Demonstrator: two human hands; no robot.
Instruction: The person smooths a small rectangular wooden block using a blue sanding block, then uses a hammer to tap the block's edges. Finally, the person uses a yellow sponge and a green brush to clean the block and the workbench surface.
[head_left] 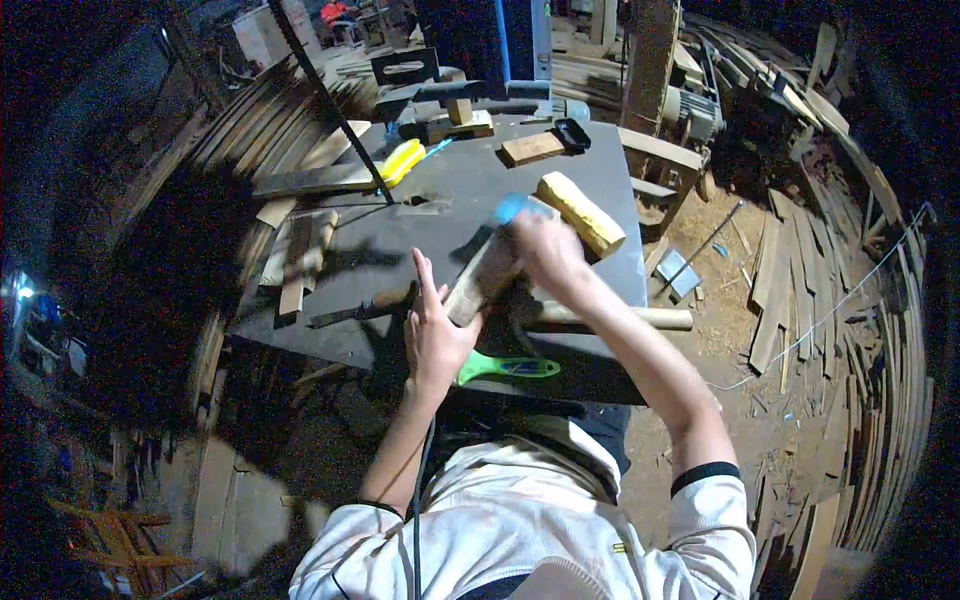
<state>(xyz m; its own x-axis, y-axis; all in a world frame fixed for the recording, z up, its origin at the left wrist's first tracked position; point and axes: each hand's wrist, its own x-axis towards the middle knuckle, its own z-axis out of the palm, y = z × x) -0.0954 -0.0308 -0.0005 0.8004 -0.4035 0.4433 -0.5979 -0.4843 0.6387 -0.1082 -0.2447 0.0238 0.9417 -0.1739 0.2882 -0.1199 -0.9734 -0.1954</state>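
Note:
My left hand grips the near end of a pale wooden piece, index finger raised along its side. My right hand is closed on a blue object, blurred, at the far end of that piece. Right of it lies a rough yellowish block. A wooden rod lies below my right forearm. A green-handled tool is at the table's near edge, and a dark-bladed tool with a wooden handle lies left of my left hand.
The dark metal tabletop also carries wooden strips, a yellow object and a wood block with a black part. A long dark bar slants above the left side. Stacked planks surround the table; someone in red is far behind.

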